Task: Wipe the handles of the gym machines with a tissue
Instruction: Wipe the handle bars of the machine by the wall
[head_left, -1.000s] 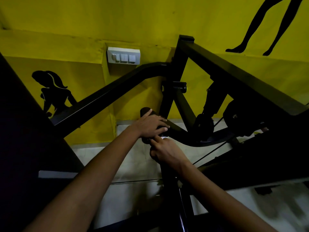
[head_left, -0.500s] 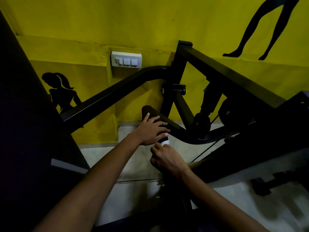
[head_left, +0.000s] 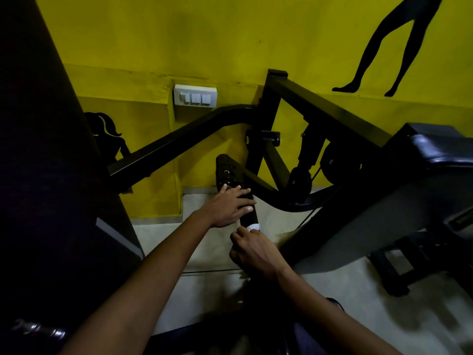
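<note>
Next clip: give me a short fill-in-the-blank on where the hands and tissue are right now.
The left hand rests on the black ____ of the machine.
The white tissue is held by the ____ hand.
The wall behind the machine is painted ____.
The white switch plate has ____ switches.
Missing words: handle; right; yellow; three

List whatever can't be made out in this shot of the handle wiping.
1. Tissue, head view: only a small white edge shows; the right hand covers the rest.
2. Handle, head view: its middle is hidden under the left hand, its lower end behind the right hand.
3. Lower left corner, head view: too dark to identify anything.
4. Black seat pad, head view: cut off by the right edge.
</note>
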`<state>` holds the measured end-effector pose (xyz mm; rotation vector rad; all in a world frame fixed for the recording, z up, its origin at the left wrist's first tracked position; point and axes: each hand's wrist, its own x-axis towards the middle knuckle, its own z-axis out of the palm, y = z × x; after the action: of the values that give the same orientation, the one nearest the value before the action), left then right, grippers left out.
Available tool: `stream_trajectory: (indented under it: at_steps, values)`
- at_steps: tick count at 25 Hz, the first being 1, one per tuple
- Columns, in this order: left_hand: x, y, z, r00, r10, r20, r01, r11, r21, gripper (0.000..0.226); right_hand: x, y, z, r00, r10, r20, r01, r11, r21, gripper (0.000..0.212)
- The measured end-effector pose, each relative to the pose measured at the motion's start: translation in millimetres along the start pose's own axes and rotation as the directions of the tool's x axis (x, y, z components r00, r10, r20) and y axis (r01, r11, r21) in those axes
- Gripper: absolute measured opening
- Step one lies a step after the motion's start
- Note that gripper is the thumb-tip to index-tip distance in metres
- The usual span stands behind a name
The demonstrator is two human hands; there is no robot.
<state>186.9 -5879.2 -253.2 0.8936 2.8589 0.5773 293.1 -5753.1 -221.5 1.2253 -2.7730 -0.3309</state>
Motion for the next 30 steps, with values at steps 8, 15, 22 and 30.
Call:
stream_trajectory:
  at_steps: [8, 15, 22, 30]
  values:
    - [-26.3, 23.0, 3.3, 1.000, -0.011, -0.018, 0.009, 0.994, -0.105, 0.044, -36.2, -29.9, -19.3, 0.997, -0.013, 0.072, 0.022, 0.991, -0.131, 0.018]
    - [-46.4, 43.2, 1.2, 1.000, 0.005, -0.004, -0.006, 0.997, -0.074, 0.046, -54.6, -54.1, -32.5, 0.985, -0.021, 0.173, 0.049, 0.986, -0.160, 0.020]
    - [-65.0, 61.8, 0.1, 1.000, -0.005, 0.012, 0.006, 0.996, -0.086, 0.047, -71.5, -79.7, -46.9, 0.962, 0.009, 0.274, 0.072, 0.956, -0.286, 0.018]
    - [-90.2, 86.7, 0.1, 0.999, -0.031, 0.015, 0.031, 0.998, -0.063, 0.047, -88.1, -95.9, -42.3, 0.936, 0.057, 0.348, 0.081, 0.926, -0.370, 0.013]
